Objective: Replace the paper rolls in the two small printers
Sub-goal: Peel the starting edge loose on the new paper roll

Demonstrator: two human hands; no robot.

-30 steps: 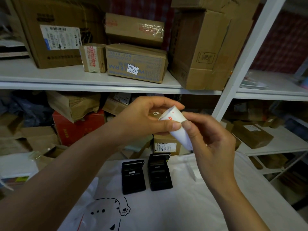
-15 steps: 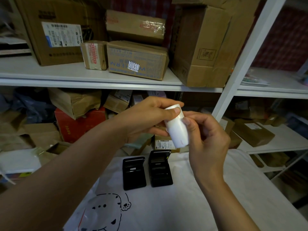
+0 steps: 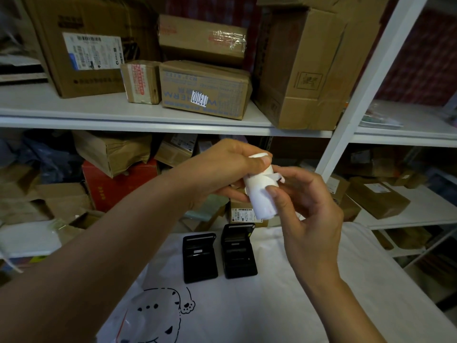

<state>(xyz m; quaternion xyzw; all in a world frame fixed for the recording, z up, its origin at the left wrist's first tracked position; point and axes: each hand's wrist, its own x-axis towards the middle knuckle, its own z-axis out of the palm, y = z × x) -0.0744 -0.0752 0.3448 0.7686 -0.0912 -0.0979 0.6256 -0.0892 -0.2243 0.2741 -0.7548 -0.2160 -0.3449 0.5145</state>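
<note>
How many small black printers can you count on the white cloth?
2. The left printer and the right printer lie side by side on the white cloth, below both hands. None seems hidden.

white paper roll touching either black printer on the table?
Apart. The head view shows the white paper roll held in the air by both hands, above the two black printers.

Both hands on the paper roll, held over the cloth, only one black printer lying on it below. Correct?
Not quite. The head view shows two black printers side by side on the white cloth, not one. The rest holds: left hand and right hand both hold the paper roll above them.
</note>
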